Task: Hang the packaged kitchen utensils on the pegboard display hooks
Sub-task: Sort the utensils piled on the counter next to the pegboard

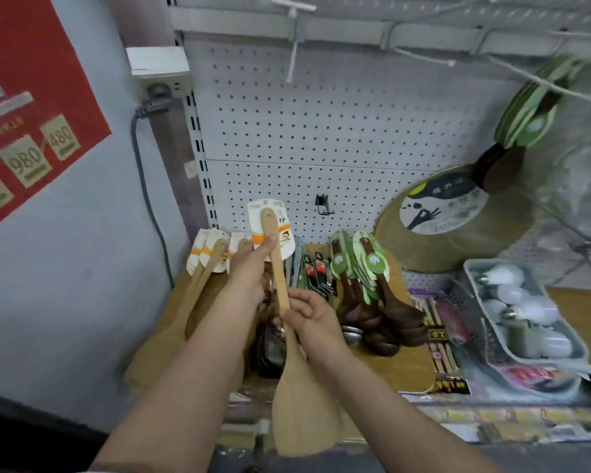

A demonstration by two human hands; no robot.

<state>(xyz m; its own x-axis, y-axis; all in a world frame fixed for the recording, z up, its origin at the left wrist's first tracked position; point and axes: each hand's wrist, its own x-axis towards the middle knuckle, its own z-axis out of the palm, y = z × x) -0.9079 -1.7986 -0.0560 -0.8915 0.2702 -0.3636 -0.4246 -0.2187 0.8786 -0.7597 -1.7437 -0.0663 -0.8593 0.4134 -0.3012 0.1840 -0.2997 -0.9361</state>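
- Your left hand pinches the spatula by its card top — hole end up, ready for a hook.
- Your right hand grips the handle mid-frame — steadying it.

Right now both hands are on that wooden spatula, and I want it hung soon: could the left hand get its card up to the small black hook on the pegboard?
Probably yes. The left hand holds the spatula by its card, and the bare pegboard leaves the way to the black hook free.
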